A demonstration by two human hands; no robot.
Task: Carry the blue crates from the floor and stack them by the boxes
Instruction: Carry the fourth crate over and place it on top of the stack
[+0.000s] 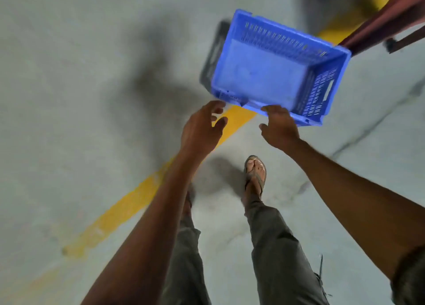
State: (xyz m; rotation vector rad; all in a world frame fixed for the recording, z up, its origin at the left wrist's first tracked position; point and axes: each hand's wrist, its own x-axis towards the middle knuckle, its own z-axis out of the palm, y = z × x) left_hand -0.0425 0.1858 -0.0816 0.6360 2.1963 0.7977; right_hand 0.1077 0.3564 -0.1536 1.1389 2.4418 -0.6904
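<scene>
Right hand (279, 127) fingers grip blue crate (271, 70) rim.

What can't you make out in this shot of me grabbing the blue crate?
- Head view: the right hand's fingers curl over the blue slotted plastic crate's near rim, hiding the grip.
- The dark red plastic chair is cut off by the frame's edge.
- Boxes: outside the frame.
- Motion blur smears the crate's dark left side.

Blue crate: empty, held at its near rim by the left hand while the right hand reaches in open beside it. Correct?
Not quite. The head view shows the right hand gripping the near rim of the empty blue crate, and the left hand is the open one reaching in beside it.
</scene>
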